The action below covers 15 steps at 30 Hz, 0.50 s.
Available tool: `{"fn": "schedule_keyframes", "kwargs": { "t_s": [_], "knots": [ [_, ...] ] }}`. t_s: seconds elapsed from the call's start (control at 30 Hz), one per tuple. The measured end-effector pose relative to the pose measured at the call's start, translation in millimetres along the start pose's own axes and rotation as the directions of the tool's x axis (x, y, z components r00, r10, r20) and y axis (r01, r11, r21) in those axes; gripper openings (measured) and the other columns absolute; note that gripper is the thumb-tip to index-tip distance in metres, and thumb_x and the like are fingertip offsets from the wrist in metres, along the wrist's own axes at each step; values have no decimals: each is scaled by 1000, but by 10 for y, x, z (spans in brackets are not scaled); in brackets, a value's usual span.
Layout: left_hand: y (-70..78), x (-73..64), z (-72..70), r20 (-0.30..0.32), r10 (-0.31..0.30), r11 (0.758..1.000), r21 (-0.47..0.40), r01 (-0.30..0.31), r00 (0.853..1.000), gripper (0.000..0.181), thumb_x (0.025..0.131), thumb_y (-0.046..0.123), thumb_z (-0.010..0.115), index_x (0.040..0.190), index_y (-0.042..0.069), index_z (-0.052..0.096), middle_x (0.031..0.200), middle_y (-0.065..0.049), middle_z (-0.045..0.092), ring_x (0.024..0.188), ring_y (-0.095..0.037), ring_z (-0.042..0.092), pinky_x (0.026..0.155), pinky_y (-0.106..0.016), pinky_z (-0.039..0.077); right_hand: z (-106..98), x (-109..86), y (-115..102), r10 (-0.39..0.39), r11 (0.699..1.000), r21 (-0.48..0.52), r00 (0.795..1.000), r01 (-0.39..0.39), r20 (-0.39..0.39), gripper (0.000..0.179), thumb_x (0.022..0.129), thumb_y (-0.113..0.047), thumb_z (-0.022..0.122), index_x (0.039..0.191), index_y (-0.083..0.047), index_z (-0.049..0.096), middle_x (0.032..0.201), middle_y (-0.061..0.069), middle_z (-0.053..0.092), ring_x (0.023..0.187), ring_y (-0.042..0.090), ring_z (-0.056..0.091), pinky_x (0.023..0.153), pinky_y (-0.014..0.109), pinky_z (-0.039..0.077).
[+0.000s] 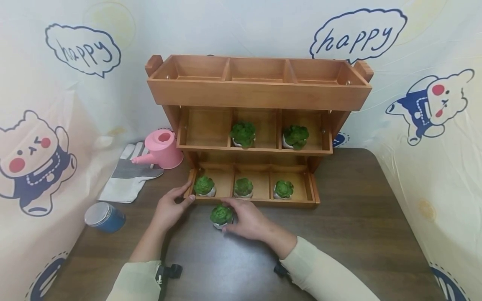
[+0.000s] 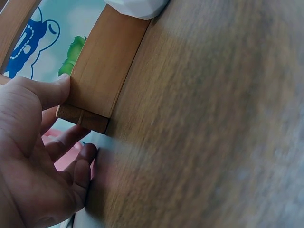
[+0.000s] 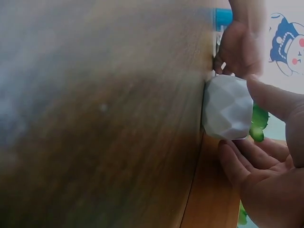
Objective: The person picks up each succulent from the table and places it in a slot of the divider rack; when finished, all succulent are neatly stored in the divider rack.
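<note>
A small potted succulent [image 1: 221, 214] stands on the table before the wooden tiered planter shelf [image 1: 260, 96]. My right hand [image 1: 250, 220] holds it, thumb on the near side and fingers on the far side. In the right wrist view its white faceted pot [image 3: 229, 108] shows between thumb and fingers, close to the tabletop. At the shelf's lower left front corner, my left hand [image 1: 171, 213] grips the bottom tier, thumb over the front board [image 2: 107, 61] and fingers at its end. Three similar succulents, such as the left one [image 1: 204, 185], sit in the bottom tier, one per compartment.
In the middle tier, succulents stand in the centre [image 1: 243, 134] and right [image 1: 295, 136] compartments. Left of the shelf are a pink watering can [image 1: 164, 150], grey-white gloves [image 1: 126, 175] and a blue jar [image 1: 106, 217] with a silvery lid. Patterned cloth surrounds the table [image 1: 361, 234].
</note>
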<state>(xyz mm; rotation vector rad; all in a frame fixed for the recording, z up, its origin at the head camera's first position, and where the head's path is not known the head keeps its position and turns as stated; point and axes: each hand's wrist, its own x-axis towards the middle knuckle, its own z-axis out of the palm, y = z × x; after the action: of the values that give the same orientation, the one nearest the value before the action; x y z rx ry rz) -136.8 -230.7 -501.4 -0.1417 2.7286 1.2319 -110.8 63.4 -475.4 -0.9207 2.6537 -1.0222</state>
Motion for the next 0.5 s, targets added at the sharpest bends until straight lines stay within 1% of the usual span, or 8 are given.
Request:
{"fn": "schedule_keyframes", "kwargs": {
  "t_s": [0.2, 0.3, 0.4, 0.5],
  "knots": [
    [-6, -2, 3, -2, 6, 1000, 4, -6, 1000, 68, 95, 61, 66, 156, 36, 48, 158, -16, 46, 144, -43, 42, 112, -71, 33, 15, 25, -23, 6, 1000, -16, 1000, -6, 2, 74, 85, -26, 88, 148, -9, 53, 140, 5, 64, 127, 20, 61, 110, 35, 47],
    [-20, 0, 10, -13, 25, 1000, 4, -25, 1000, 67, 95, 60, 66, 155, 34, 49, 156, -16, 48, 143, -43, 44, 113, -70, 33, 8, 34, -42, 8, 1000, -28, 1000, -8, 11, 71, 86, -26, 86, 148, -10, 54, 142, 5, 63, 129, 20, 60, 110, 34, 47],
    [-30, -1, 16, -29, 46, 999, 5, -46, 999, 66, 96, 57, 67, 155, 31, 51, 155, -17, 50, 141, -42, 46, 114, -67, 34, 0, 46, -48, 6, 999, -40, 1000, -5, 19, 72, 85, -28, 85, 148, -10, 55, 142, 5, 63, 128, 20, 60, 109, 34, 48],
    [-34, -5, 16, -37, 57, 998, 5, -57, 998, 65, 97, 55, 68, 154, 30, 52, 153, -17, 51, 140, -42, 47, 114, -66, 35, -7, 57, -45, 11, 999, -45, 1000, -10, 29, 74, 84, -30, 86, 148, -11, 55, 138, 5, 65, 124, 19, 63, 106, 34, 50]
  ]
}}
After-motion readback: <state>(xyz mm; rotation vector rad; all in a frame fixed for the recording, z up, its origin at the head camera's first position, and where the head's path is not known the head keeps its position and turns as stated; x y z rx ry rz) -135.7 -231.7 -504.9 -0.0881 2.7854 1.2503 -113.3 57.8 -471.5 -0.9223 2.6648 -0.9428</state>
